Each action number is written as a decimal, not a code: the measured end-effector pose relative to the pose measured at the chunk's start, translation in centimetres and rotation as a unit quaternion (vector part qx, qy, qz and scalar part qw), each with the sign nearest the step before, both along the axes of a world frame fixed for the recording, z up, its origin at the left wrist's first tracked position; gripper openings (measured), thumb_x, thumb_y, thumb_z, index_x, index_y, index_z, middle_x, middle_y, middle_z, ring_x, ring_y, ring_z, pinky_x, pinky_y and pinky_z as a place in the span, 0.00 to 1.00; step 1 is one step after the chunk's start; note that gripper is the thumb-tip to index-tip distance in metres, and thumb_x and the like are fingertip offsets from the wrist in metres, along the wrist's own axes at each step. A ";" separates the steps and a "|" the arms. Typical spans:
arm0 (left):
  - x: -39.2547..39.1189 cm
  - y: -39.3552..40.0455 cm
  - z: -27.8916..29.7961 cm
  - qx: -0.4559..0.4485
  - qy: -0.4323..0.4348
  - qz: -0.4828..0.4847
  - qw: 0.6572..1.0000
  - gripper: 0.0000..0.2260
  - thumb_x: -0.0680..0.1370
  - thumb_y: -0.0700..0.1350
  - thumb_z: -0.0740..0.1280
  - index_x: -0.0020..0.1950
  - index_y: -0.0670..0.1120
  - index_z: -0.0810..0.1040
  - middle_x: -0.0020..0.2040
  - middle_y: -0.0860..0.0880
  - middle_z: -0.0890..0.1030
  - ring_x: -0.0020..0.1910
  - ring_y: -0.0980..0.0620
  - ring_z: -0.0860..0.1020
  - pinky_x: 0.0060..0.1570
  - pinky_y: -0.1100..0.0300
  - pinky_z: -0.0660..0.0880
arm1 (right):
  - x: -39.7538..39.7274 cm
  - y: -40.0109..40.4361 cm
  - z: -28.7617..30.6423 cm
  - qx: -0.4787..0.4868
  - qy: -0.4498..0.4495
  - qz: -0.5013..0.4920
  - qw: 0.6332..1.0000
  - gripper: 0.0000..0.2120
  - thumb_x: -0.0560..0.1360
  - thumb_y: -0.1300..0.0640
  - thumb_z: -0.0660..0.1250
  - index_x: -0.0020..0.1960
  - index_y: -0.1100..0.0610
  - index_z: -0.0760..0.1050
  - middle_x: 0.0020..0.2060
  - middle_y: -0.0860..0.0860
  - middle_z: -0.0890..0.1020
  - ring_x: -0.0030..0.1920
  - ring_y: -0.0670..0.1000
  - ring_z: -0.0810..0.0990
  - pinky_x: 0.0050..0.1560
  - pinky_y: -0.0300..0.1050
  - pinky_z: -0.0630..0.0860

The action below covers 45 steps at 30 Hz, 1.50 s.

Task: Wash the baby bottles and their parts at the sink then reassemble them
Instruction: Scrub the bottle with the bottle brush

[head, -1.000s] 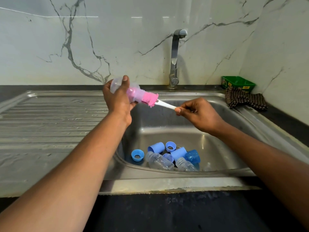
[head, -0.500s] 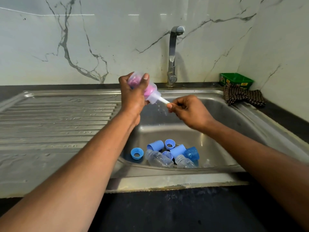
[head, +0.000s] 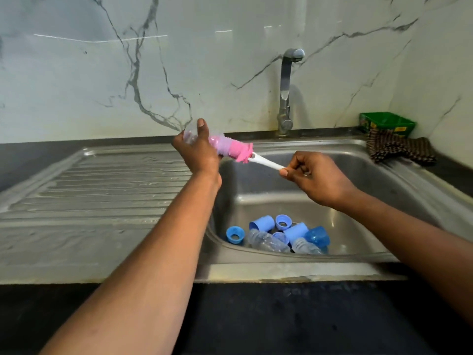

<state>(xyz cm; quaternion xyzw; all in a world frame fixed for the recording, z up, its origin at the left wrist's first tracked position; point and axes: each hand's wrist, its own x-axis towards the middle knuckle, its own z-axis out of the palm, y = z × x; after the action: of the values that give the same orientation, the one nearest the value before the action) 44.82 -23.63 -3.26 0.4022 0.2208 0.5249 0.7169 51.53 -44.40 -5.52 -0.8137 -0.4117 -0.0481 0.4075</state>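
One stainless steel sink point(head: 414, 190) fills most of the view, its ribbed draining board point(head: 102, 190) stretching off to the left and its deep basin sunk on the right. Behind it rises a white marble wall point(head: 76, 85) with grey veins, and a chrome tap point(head: 286, 93) stands at the back edge of the basin, with no water visibly running from it. A dark countertop point(head: 230, 316) runs along the front edge.

In the far right corner sits a green tub point(head: 386, 123), and a checked brown cloth point(head: 399, 148) lies just in front of it, draped over the sink rim.

Both bare forearms reach in from the bottom of the view. The left hand point(head: 199, 149) is held above the left edge of the basin, its fingers and thumb wrapped round a clear baby bottle point(head: 190, 131), which lies tilted with its base up to the left and its mouth down to the right. A pink sponge brush point(head: 238, 151) is pushed partly into the bottle's mouth, with its flared end still outside. The brush's white handle point(head: 266, 162) slants down to the right, where the right hand point(head: 317, 178) pinches its end between thumb and curled fingers.

At the bottom of the basin, near its front wall, lies a cluster of parts: two more clear bottles point(head: 268, 243) on their sides, pale blue caps point(head: 262, 223), blue screw rings point(head: 235, 234) and a darker blue translucent cap point(head: 317, 237), all touching or nearly so.
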 end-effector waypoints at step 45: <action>0.4 -3.7 0.3 0.074 0.073 -0.101 0.989 0.17 0.79 0.50 0.69 0.59 0.41 0.69 0.54 0.39 0.81 0.47 0.41 0.84 0.38 0.43 0.83 | 1.5 -1.0 0.2 0.101 0.072 -0.032 0.992 0.04 0.71 0.58 0.77 0.41 0.57 0.84 0.29 0.46 0.80 0.26 0.37 0.72 0.30 0.29 0.67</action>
<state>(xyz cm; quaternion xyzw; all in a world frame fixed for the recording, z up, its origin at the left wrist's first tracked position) 45.22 -27.34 -2.98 0.5116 0.1911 0.4342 0.7164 53.02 -45.37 -5.32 -0.7827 -0.3476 -0.0435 0.5144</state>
